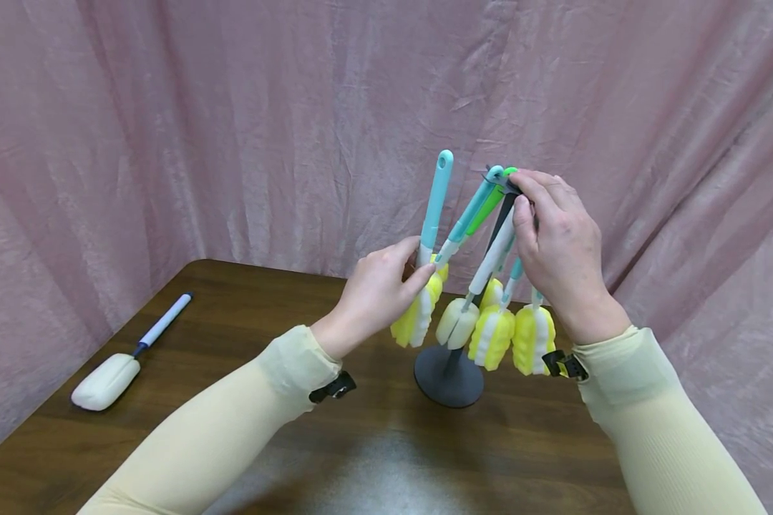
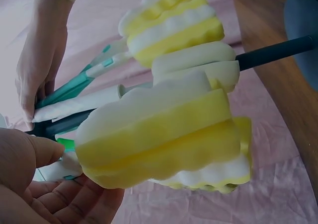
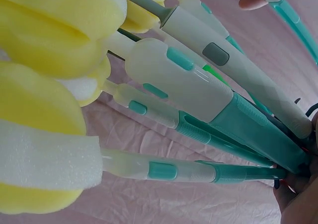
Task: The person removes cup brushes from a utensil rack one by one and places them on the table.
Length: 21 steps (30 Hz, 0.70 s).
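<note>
From the head camera, a dark grey stand (image 1: 449, 379) sits on the brown wooden surface (image 1: 386, 458), its round base just in front of the 2 arms. Several sponge brushes hang from the top of the stand, handles gathered at the hook and yellow-and-white sponge heads (image 1: 492, 335) spread out below. The right hand (image 1: 557, 247) is at the top of the stand, fingers curled and pinching the gathered handle ends. The left hand (image 1: 376, 293) grips 1 teal-handled brush (image 1: 433, 214) low on its handle, just above its sponge head (image 1: 417, 315); this brush stands nearly upright, its teal end pointing up, apart from the hanging cluster. Far left on the surface lies a separate brush (image 1: 129, 357) with a white sponge head and a blue-and-white handle, well apart from the stand. A pink curtain (image 1: 232, 129) hangs behind.

The left wrist camera shows the yellow-and-white sponge head (image 2: 164, 139) of the held brush filling the middle, with the left hand's fingers (image 2: 30, 159) curled beside it at the lower left. Beyond, the stand's dark pole (image 2: 273, 52) runs toward the base, and the right hand (image 2: 39, 60) holds the handle ends at the upper left.

The right wrist camera looks along the white and teal handles (image 3: 218, 114), which converge toward the right hand's fingers (image 3: 298, 204) at the lower right edge. Sponge heads (image 3: 44, 114) crowd the left side.
</note>
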Each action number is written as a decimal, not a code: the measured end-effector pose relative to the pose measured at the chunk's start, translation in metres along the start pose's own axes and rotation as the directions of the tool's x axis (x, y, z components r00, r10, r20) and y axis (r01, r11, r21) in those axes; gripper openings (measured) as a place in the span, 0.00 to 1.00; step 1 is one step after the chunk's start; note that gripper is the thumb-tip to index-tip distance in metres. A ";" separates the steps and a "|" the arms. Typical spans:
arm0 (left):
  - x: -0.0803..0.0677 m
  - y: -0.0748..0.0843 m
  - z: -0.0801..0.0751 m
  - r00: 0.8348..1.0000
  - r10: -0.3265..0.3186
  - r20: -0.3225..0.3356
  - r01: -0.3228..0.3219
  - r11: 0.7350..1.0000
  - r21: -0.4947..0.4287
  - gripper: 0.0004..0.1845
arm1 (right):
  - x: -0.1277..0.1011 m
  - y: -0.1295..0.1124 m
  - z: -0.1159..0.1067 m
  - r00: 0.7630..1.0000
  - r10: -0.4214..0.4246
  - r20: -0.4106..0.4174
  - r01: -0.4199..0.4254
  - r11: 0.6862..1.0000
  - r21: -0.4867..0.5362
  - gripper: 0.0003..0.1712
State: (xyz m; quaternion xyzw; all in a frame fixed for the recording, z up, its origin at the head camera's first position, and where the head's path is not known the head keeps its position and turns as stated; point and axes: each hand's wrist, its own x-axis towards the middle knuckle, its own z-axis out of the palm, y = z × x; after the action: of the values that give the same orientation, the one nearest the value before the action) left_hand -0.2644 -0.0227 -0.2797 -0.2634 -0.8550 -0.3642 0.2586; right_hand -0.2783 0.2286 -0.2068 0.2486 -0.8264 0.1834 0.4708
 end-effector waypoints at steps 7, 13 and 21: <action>-0.001 -0.004 -0.006 1.000 -0.024 -0.004 0.024 0.999 -0.037 0.08 | 0.001 0.000 -0.001 1.000 0.003 0.001 -0.003 1.000 -0.006 0.24; -0.004 -0.007 -0.010 0.999 -0.042 -0.017 0.040 0.997 -0.062 0.08 | 0.001 -0.001 -0.001 1.000 0.005 -0.001 -0.005 1.000 -0.005 0.23; -0.010 -0.014 -0.015 0.998 -0.052 -0.026 0.051 0.998 -0.038 0.05 | 0.001 -0.002 -0.001 1.000 0.003 -0.011 -0.003 1.000 -0.003 0.23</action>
State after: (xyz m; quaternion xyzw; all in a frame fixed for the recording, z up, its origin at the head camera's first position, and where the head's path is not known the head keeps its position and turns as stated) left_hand -0.2625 -0.0451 -0.2834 -0.2409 -0.8511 -0.3901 0.2557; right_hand -0.2769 0.2276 -0.2054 0.2457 -0.8245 0.1840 0.4753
